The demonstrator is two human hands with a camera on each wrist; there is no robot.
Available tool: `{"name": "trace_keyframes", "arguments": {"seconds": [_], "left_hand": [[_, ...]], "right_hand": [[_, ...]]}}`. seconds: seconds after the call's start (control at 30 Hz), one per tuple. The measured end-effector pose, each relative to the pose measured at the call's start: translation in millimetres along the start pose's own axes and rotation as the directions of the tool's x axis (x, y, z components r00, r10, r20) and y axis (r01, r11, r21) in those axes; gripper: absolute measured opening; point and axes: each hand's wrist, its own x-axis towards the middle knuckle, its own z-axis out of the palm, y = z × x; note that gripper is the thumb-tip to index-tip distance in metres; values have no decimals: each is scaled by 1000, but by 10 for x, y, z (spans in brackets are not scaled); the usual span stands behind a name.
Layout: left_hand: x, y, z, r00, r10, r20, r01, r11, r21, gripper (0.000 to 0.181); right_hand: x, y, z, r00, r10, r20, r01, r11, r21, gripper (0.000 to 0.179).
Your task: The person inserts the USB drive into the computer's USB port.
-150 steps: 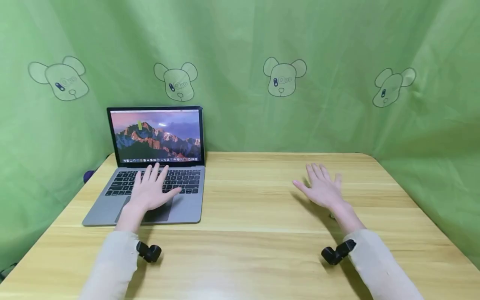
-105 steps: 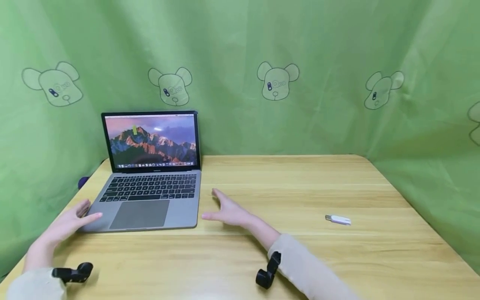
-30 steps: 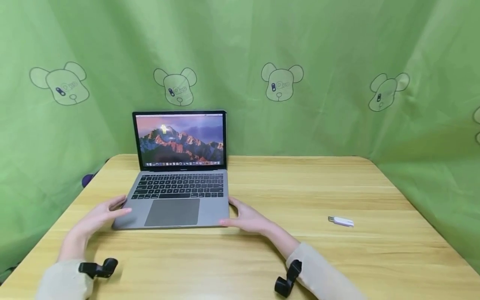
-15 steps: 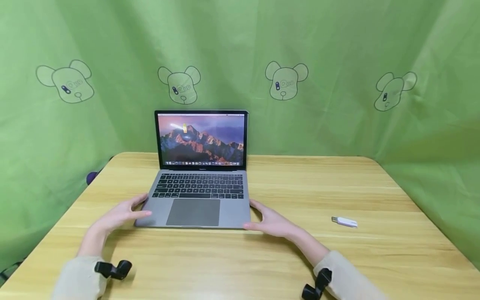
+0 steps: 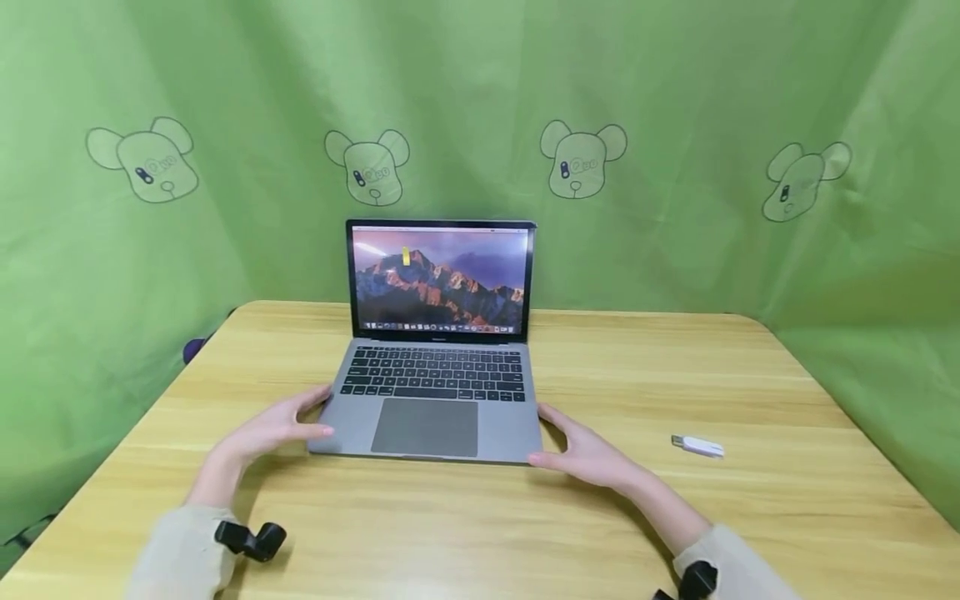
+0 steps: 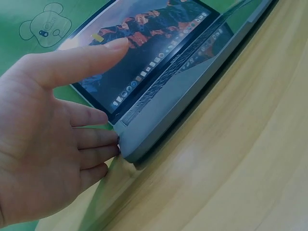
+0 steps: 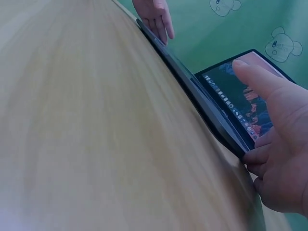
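An open silver laptop (image 5: 427,425) lies on the wooden table, its screen (image 5: 442,283) lit with a mountain picture. Along its left edge, my left hand (image 5: 273,427) touches the side with nearly straight fingers, and its thumb (image 6: 91,60) sticks out above the base. My right hand (image 5: 588,450) is at the opposite edge near the front corner, fingertips (image 7: 257,156) against the side and thumb (image 7: 257,79) raised. To the right of that hand lies a white USB stick (image 5: 701,447) with its metal plug towards the laptop.
The wooden table (image 5: 420,533) reaches back to a green curtain (image 5: 465,67) with bear-head outlines. A yellow mark (image 5: 406,256) shows on the screen. A small purple object (image 5: 193,350) peeks out beyond the table's left edge.
Both hands came to the laptop's sides, and the laptop has slid right from the left part of the table towards the middle. The USB stick stays in place.
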Motion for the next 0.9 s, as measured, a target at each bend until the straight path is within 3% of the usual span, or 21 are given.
{"name": "trace_keyframes", "arguments": {"seconds": [0.37, 0.9], "left_hand": [[48, -79, -32, 997, 46, 60, -42, 997, -67, 85], [11, -114, -124, 987, 106, 118, -101, 994, -41, 92]], "right_hand": [[-32, 33, -6, 1000, -12, -20, 12, 999, -32, 87], [-4, -9, 53, 999, -4, -45, 2, 999, -43, 88]]}}
